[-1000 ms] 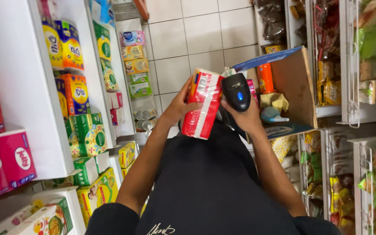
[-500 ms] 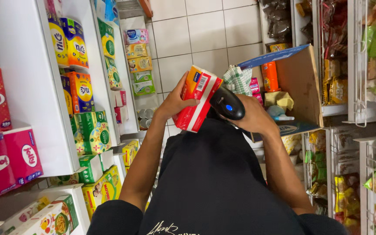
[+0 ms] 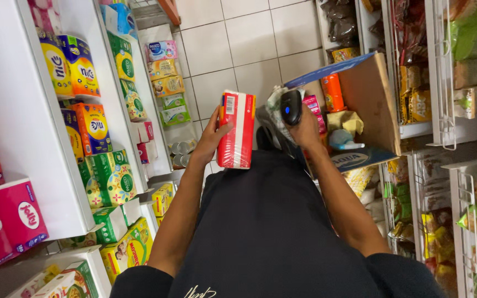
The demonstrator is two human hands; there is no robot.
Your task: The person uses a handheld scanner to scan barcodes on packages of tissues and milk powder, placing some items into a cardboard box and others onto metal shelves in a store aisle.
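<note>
White shelves point(image 3: 56, 182) of tissue boxes run down my left side, wire racks point(image 3: 459, 110) of snack bags down my right, with the tiled floor point(image 3: 238, 49) between and an open cardboard box point(image 3: 368, 99) of mixed goods ahead on the right. My left hand point(image 3: 211, 138) grips the red packet point(image 3: 237, 129) upright at chest height, fingers point(image 3: 223, 128) wrapped round its left edge, long axis running away from me, the barcode label at its far top corner. My right hand point(image 3: 305, 127) is clenched round the black scanner point(image 3: 291, 107), just beside the packet's right edge. The scanner sits level with the packet's upper half, near but apart, so the right hand is the closer one to that label.
</note>
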